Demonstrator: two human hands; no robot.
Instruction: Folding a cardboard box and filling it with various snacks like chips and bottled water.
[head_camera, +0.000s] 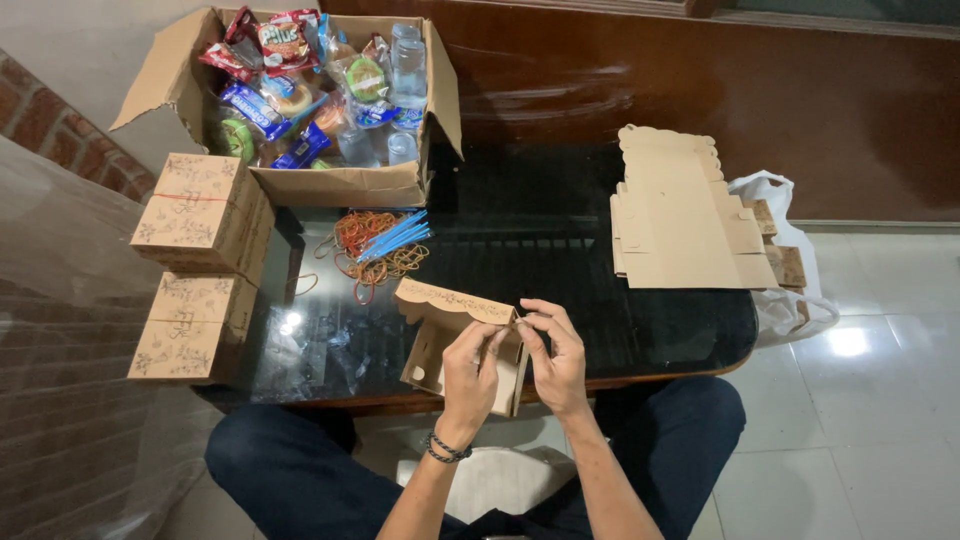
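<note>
Two hands at the near edge of the dark glass table (600, 330), both on one half-folded cardboard box (450, 335) with a scalloped, printed flap. Left hand (470, 375) with fingers pinched on the right edge of the box; right hand (555, 360) with fingers curled and pinching the same edge from the other side. Box standing tilted on the table, just in front of the hands.

Left of this box: two closed printed boxes (205, 215), one stacked beyond the other. Beyond it: one heap of rubber bands (365, 255) with a bundle of blue straws (400, 235) on top. Farther back: one big open carton (330, 185) full of snack packets and water bottles. To the right: one stack of flat unfolded cardboard sheets (685, 215), and one white plastic bag (790, 300) behind that stack.
</note>
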